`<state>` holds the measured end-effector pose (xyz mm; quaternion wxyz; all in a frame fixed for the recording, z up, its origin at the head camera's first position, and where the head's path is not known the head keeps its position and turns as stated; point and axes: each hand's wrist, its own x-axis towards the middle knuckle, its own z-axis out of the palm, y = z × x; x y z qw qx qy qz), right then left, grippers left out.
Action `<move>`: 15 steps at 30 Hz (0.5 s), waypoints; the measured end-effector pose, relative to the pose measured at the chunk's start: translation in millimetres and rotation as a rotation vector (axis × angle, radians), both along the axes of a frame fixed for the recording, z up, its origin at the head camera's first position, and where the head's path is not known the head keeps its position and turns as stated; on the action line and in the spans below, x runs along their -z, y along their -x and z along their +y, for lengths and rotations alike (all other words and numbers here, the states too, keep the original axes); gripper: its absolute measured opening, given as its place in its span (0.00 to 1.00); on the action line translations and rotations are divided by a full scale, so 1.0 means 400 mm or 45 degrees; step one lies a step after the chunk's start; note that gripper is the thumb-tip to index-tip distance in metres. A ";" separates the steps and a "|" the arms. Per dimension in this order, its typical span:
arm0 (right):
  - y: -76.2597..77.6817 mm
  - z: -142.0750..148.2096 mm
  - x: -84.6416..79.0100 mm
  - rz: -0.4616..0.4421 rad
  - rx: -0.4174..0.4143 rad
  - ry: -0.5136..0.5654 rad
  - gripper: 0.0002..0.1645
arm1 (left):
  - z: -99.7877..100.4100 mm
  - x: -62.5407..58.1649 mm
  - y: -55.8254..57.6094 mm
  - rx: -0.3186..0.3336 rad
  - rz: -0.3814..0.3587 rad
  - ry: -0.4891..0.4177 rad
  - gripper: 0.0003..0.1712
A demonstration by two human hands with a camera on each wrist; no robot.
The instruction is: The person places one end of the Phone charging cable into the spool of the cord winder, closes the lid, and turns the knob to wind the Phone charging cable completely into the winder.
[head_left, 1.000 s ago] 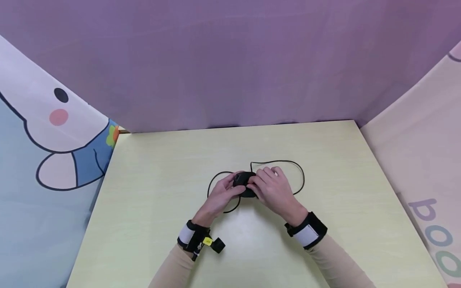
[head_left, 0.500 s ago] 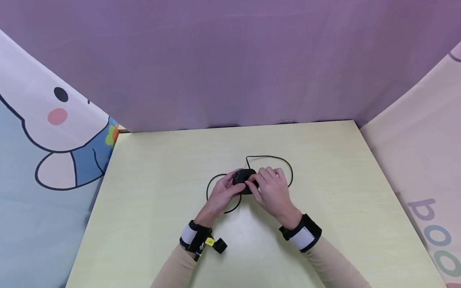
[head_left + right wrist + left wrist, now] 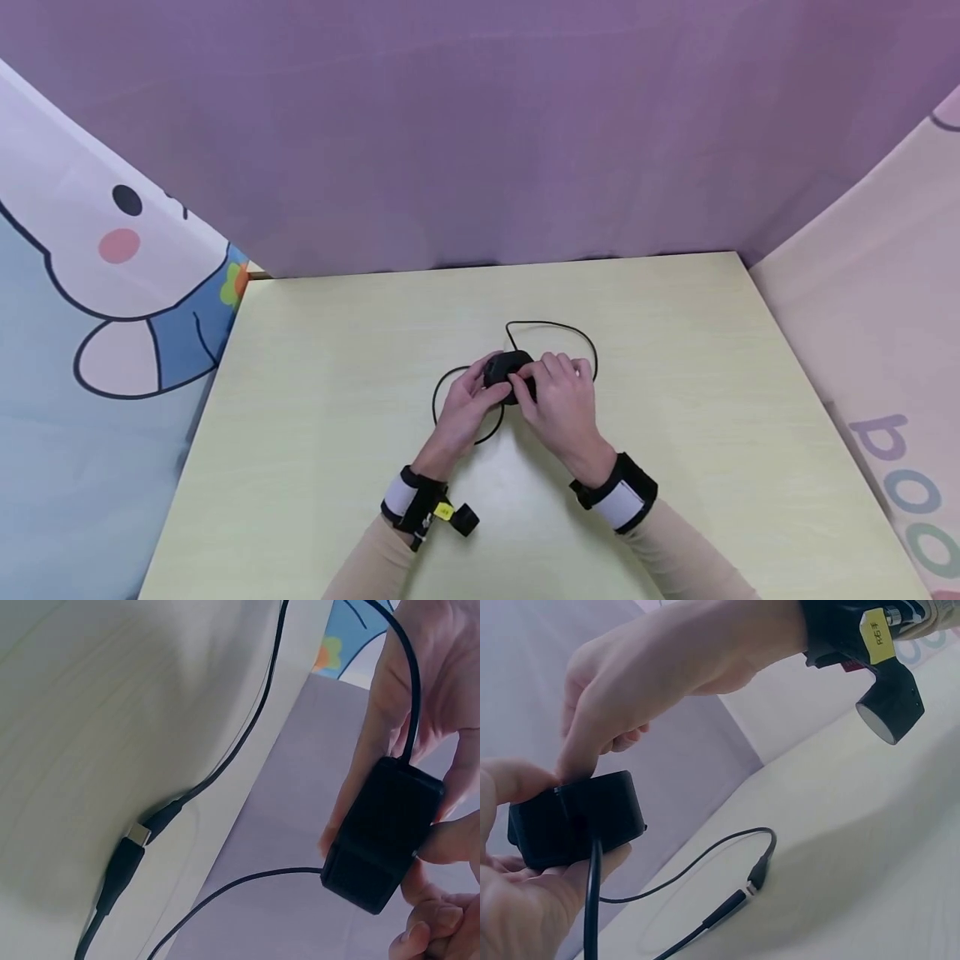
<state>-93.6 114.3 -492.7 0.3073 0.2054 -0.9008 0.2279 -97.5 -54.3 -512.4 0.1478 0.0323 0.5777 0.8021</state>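
Between both hands, a black box-shaped block (image 3: 504, 364) is held above the table, with a cable coming out at either end. My left hand (image 3: 460, 408) grips it from the left, thumb on the near side. From the right, my right hand (image 3: 561, 408) pinches its edge between thumb and index finger. The left wrist view shows the thicker cable (image 3: 592, 900) leaving the block toward the camera. A thin cable (image 3: 247, 877) runs from the other end in the right wrist view. Two black cable plugs (image 3: 120, 874) lie end to end on the table, metal showing where they meet.
The pale wooden table (image 3: 337, 333) spreads out around the hands. Behind it rises a purple cloth wall (image 3: 480, 142); printed panels stand left and right. Cable loops (image 3: 555, 322) lie on the table close to both hands. A small wrist camera (image 3: 465, 520) hangs by the left wrist.
The right hand has shifted left, its wrist turning more upright, and the right cable loop has drawn left and farther back. The left forearm has moved slightly right. Both hands keep their hold.
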 end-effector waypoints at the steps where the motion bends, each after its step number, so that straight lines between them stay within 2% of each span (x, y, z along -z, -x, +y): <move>1: -0.001 -0.002 -0.001 -0.004 0.010 0.000 0.12 | 0.001 0.000 -0.001 -0.011 0.003 -0.005 0.36; 8: -0.008 -0.013 0.000 0.013 0.070 -0.030 0.14 | 0.010 0.003 -0.008 -0.062 -0.002 -0.005 0.36; 15: -0.006 -0.012 0.008 0.002 0.085 -0.013 0.15 | 0.015 0.011 -0.009 -0.065 0.065 0.046 0.37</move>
